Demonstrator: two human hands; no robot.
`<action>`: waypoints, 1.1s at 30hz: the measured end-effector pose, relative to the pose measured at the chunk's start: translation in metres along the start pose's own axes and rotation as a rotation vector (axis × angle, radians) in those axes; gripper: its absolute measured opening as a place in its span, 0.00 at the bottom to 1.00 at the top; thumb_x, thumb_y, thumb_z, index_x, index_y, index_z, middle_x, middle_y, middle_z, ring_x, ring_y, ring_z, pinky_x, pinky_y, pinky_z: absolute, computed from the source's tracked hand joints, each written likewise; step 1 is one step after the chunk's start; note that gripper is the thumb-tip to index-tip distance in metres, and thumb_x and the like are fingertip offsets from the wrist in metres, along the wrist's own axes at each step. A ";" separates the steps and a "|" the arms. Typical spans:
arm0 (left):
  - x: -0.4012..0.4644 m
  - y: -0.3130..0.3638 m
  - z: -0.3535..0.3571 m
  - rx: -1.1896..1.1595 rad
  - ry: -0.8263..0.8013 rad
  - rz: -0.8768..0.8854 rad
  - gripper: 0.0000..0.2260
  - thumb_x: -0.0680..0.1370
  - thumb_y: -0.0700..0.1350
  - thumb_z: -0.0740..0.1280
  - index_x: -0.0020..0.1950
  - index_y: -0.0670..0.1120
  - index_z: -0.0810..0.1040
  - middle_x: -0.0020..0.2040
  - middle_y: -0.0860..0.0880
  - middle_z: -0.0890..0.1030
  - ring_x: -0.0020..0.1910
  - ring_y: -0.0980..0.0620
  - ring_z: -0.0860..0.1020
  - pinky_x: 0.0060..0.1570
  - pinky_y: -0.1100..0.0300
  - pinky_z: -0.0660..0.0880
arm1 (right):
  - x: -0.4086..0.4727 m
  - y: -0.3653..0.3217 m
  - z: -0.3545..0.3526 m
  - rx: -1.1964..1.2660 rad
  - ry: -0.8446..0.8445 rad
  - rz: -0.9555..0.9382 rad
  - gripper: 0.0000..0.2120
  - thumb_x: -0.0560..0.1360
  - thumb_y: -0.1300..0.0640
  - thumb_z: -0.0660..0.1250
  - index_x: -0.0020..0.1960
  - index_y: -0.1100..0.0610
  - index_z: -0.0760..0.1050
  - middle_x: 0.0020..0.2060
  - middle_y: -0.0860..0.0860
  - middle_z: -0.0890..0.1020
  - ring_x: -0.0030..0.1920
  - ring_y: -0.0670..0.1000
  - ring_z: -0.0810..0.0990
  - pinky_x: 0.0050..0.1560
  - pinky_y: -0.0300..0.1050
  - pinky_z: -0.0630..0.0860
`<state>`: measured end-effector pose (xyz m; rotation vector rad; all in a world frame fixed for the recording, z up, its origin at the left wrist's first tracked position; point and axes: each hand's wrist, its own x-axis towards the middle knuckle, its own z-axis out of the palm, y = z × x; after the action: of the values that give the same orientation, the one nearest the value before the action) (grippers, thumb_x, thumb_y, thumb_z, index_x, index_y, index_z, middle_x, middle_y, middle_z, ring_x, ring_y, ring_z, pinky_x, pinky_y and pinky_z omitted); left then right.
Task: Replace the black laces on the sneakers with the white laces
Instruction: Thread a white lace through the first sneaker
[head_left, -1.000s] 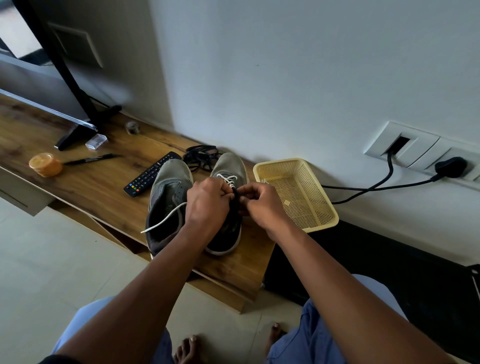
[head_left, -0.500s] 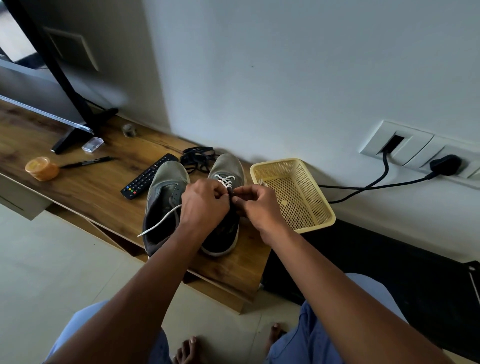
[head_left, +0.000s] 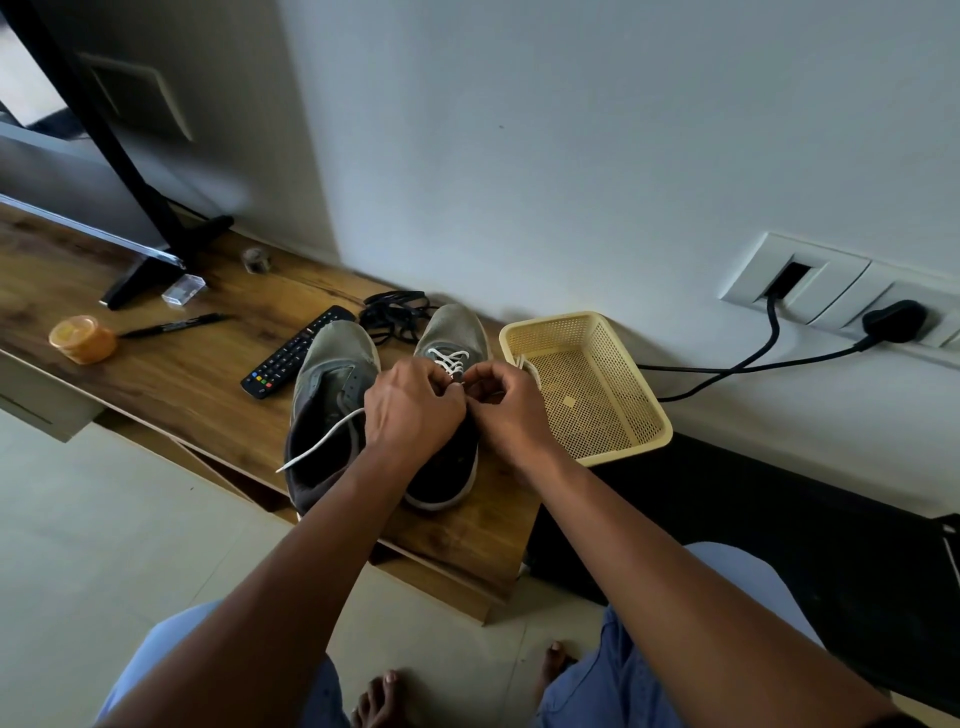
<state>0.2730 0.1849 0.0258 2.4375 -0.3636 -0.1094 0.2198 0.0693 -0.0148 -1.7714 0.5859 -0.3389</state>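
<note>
Taking the right sneaker (head_left: 451, 332) as the landmark: well to its left on the tabletop (head_left: 171, 374) sat an orange jar (head_left: 82, 339), a pen (head_left: 174, 325) and a remote (head_left: 297, 352), then the left sneaker (head_left: 332, 384) touching it, with no lace threaded and a loose white lace end (head_left: 322, 441) trailing across it. Behind lay the removed black laces (head_left: 390, 312). Over its eyelets the left hand (head_left: 413, 410) and right hand (head_left: 506, 408) met, each pinching the white lace (head_left: 450, 359). Threading would go best with even tension and a flat lace. Just right stood the yellow basket (head_left: 587, 384); the tabletop's near edge was close, so little pulling room remained.
</note>
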 end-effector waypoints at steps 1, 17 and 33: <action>0.001 -0.001 0.000 0.003 -0.002 0.003 0.05 0.78 0.49 0.71 0.50 0.50 0.85 0.47 0.51 0.85 0.52 0.47 0.81 0.52 0.56 0.69 | 0.001 -0.001 -0.001 -0.013 -0.003 -0.005 0.08 0.73 0.66 0.73 0.48 0.54 0.84 0.40 0.51 0.86 0.42 0.47 0.83 0.47 0.46 0.81; -0.010 -0.002 -0.002 0.048 0.030 0.231 0.13 0.76 0.49 0.70 0.59 0.50 0.75 0.41 0.50 0.81 0.41 0.45 0.80 0.49 0.50 0.77 | 0.007 -0.008 -0.003 -0.249 0.067 -0.183 0.06 0.78 0.67 0.64 0.48 0.57 0.75 0.42 0.52 0.83 0.44 0.53 0.80 0.44 0.50 0.75; -0.003 -0.018 0.008 0.234 0.126 0.316 0.19 0.73 0.60 0.73 0.63 0.61 0.82 0.70 0.54 0.75 0.71 0.43 0.66 0.65 0.43 0.67 | 0.008 -0.039 -0.024 0.530 0.067 0.192 0.06 0.86 0.63 0.57 0.52 0.57 0.69 0.40 0.57 0.86 0.31 0.53 0.82 0.27 0.41 0.74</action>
<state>0.2732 0.1942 0.0085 2.5625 -0.7324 0.2350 0.2223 0.0528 0.0285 -1.1900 0.6390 -0.3800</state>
